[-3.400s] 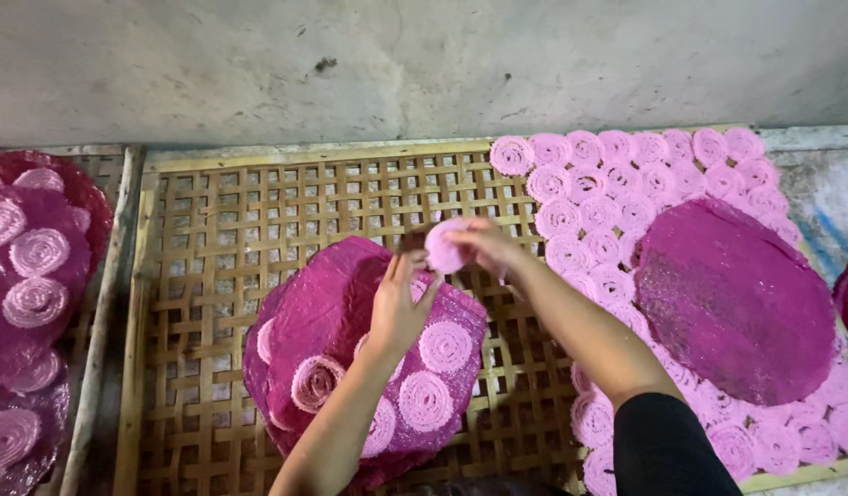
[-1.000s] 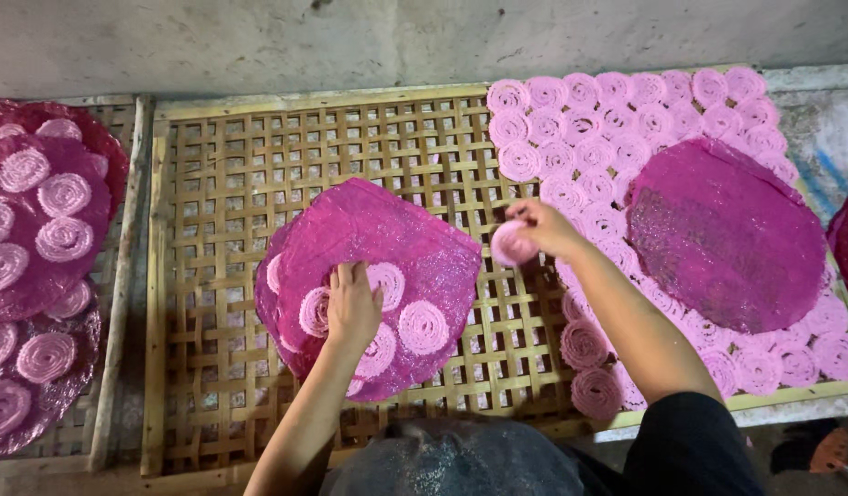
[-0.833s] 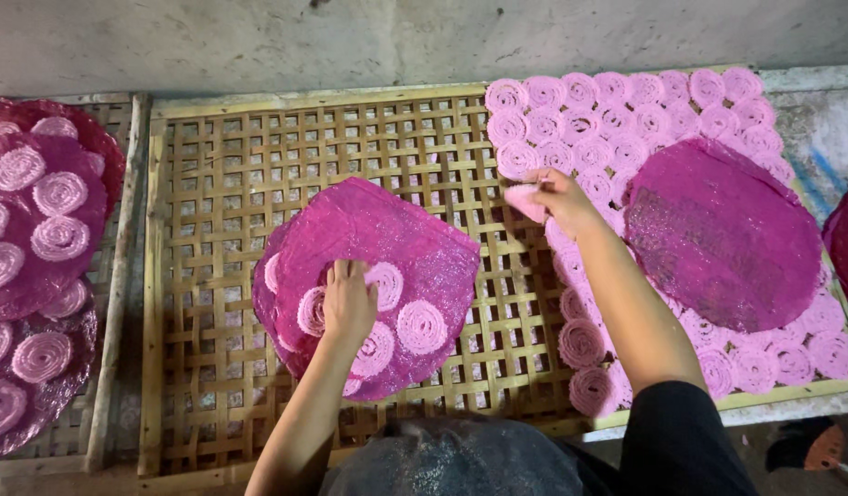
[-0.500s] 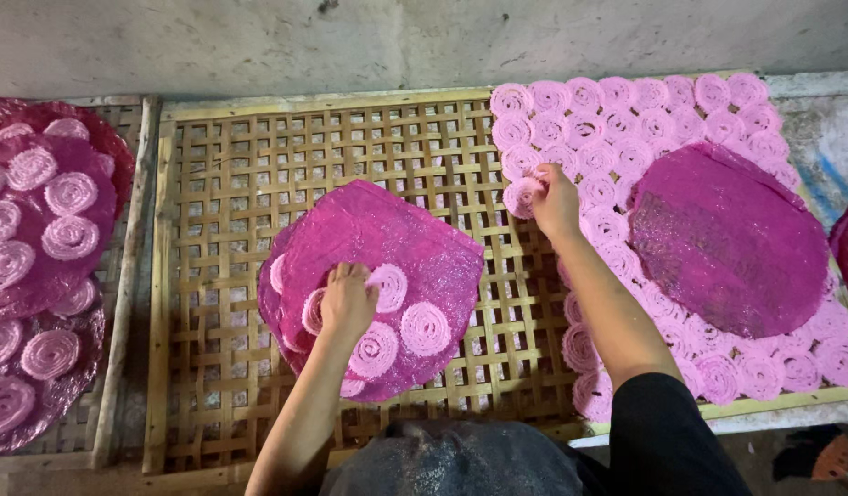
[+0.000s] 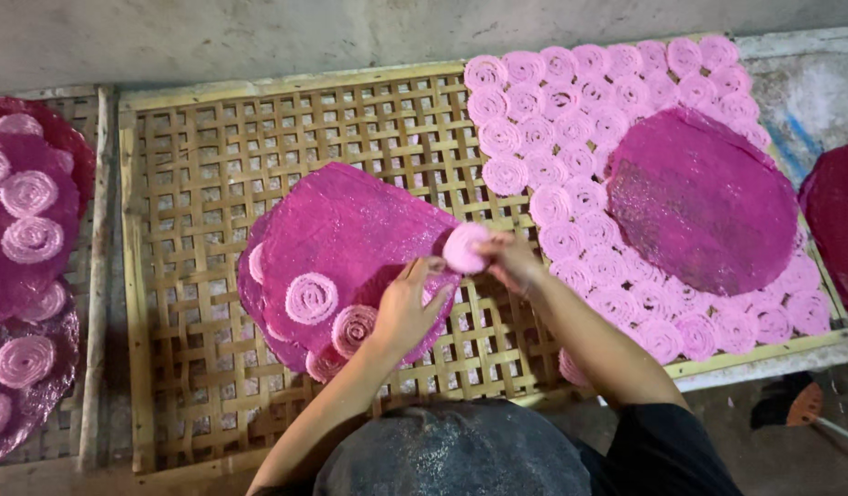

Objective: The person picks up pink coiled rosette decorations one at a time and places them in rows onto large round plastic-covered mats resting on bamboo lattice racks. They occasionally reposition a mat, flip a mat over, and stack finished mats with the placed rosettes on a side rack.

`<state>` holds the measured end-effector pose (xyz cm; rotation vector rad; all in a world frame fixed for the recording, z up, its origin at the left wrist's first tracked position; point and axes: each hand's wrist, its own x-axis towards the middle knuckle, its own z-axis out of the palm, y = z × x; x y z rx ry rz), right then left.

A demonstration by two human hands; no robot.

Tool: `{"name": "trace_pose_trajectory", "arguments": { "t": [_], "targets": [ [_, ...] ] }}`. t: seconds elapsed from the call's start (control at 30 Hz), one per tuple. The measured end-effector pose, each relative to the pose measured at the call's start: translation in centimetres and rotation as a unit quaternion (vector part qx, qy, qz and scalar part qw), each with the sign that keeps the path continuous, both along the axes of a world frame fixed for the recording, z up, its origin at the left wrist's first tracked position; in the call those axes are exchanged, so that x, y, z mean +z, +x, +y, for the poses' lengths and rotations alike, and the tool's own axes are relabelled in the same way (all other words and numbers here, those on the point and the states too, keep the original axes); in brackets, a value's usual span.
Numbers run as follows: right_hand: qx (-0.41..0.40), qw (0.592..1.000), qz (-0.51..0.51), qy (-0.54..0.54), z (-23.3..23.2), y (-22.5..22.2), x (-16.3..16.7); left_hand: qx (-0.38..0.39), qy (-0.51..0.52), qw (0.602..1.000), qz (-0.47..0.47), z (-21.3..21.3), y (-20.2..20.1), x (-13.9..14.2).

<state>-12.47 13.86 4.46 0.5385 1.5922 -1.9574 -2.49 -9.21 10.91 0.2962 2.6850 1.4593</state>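
A stack of round magenta mats (image 5: 350,234) lies on a woven bamboo rack (image 5: 194,184), with pink spiral coils (image 5: 311,298) on it. My left hand (image 5: 407,308) rests on the mat's right edge, fingers spread over the coils. My right hand (image 5: 508,259) holds one pink spiral coil (image 5: 463,248) just above the mat's right rim. To the right, several rows of the same pink coils (image 5: 571,138) cover the rack, with a bare magenta mat (image 5: 704,202) lying on top of them.
At the left, more magenta mats with coils (image 5: 24,239) sit on a second rack. Another magenta mat (image 5: 837,225) shows at the right edge. A grey wall (image 5: 258,37) runs along the back. My head (image 5: 451,455) fills the bottom middle.
My right hand set a coil down among the rows on the right, then came back to the mat and now holds another coil. My left hand stayed on the mat, sliding to its right edge.
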Motion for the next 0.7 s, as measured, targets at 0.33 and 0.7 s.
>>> {"name": "trace_pose_trajectory", "arguments": {
  "t": [0.33,0.7],
  "targets": [
    [0.115,0.703,0.405,0.574,5.7,-5.4,-2.1,0.036,-0.164,0.986,0.011,-4.1,3.8,-5.1],
    [0.257,0.937,0.124,0.2,-0.4,8.2,2.1,-0.01,-0.059,0.981,-0.183,-1.1,3.1,-1.6]
  ]
}}
